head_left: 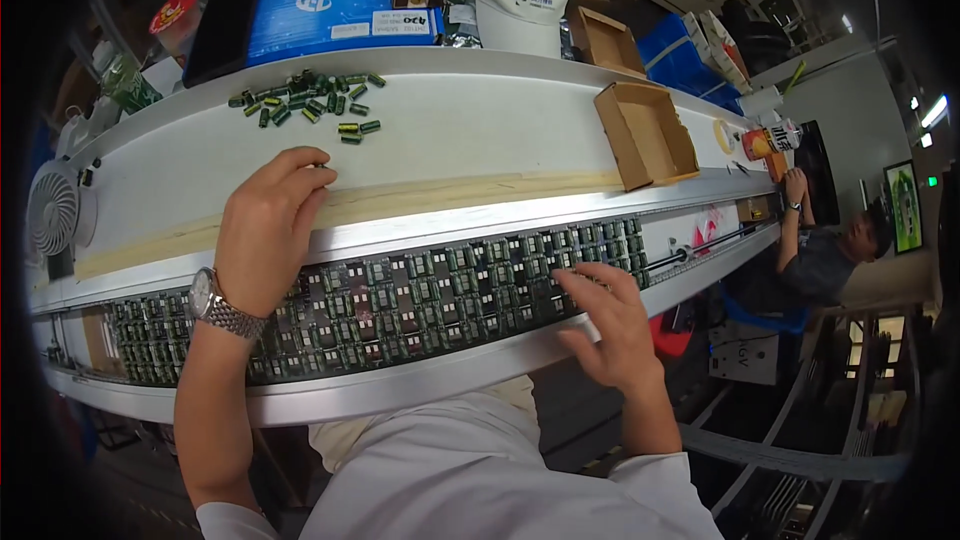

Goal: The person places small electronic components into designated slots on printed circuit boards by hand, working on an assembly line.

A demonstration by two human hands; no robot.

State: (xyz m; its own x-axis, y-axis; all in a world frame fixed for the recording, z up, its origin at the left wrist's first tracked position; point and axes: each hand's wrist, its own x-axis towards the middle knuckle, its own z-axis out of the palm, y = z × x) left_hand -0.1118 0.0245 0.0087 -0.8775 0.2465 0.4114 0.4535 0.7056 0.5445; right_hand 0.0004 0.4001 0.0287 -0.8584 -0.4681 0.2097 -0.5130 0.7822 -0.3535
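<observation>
A long panel of dark green circuit boards (440, 290) lies in the metal conveyor track in front of me. My left hand (270, 225), with a metal-band watch on its wrist, reaches over the panel's left part. Its fingertips are pinched together above the wooden strip; whatever they hold, if anything, is hidden. Beyond them, a loose pile of small green cylindrical capacitors (315, 95) lies on the white bench top, with several more set slightly apart. My right hand (615, 330) hovers over the near rail by the panel's right part, thumb and fingers apart, holding nothing visible.
An empty cardboard tray (648, 145) stands at the right of the bench. A blue box (340, 5) and a white cap (523, 10) sit behind the ledge. A small white fan (58, 210) is at far left. Another person (840, 240) works at the far right.
</observation>
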